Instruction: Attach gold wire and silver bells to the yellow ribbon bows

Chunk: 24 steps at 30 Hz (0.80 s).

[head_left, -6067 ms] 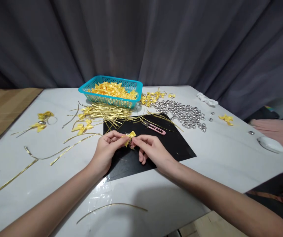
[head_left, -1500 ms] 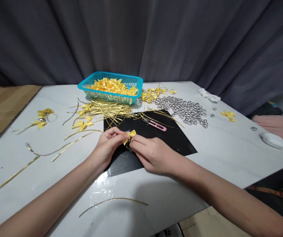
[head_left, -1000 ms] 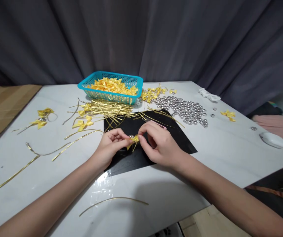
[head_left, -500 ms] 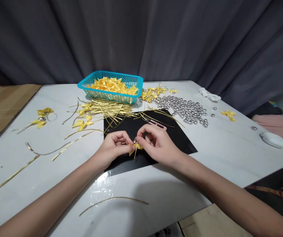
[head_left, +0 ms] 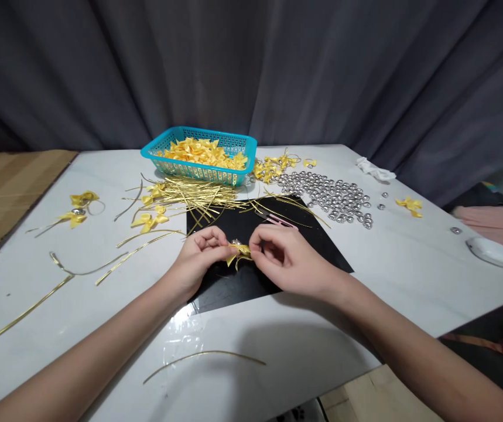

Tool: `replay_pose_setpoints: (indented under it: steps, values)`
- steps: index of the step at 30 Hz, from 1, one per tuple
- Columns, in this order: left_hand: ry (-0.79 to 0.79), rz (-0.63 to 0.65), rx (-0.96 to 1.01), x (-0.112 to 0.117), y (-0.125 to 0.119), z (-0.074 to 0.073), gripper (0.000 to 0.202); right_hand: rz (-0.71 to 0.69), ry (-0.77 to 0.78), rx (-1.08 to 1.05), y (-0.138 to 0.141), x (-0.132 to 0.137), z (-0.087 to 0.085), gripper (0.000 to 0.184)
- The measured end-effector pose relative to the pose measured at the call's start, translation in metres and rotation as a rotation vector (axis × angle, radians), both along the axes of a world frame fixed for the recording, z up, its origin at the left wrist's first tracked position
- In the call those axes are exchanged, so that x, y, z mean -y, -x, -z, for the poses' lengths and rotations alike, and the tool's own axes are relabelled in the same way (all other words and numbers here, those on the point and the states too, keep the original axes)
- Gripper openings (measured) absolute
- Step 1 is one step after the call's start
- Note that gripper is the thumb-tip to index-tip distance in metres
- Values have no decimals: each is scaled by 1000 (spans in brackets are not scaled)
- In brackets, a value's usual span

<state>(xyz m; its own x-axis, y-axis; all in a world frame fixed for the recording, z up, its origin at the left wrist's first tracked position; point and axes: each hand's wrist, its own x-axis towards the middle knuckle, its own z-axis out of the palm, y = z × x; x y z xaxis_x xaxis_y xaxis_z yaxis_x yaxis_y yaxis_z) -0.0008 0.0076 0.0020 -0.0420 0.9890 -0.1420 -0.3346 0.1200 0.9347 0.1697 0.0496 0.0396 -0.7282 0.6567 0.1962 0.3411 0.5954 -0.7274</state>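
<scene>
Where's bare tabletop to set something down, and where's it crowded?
Widest: white table between the black mat, right forearm and white oval object. Smaller: between the long gold wire and left forearm. Crowded: behind the mat, with blue basket, gold wire pile and silver beads; over it, left hand and right hand hold a yellow bow.
</scene>
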Motion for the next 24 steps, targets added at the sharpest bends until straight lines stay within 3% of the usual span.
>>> replay_pose_setpoints:
  steps: [4,12,18,24]
  values:
    - [-2,-17,0,-1,-1,-2,20,-133,-164,75,-2,4,-3,9]
    - [-1,-22,8,-1,-1,-1,22,-168,-345,316,1,7,5,11]
    - [-25,-48,-8,0,-1,-1,22,-147,-503,331,2,6,15,15]
    - [-25,-34,10,0,-2,1,23,-136,-584,363,2,7,14,18]
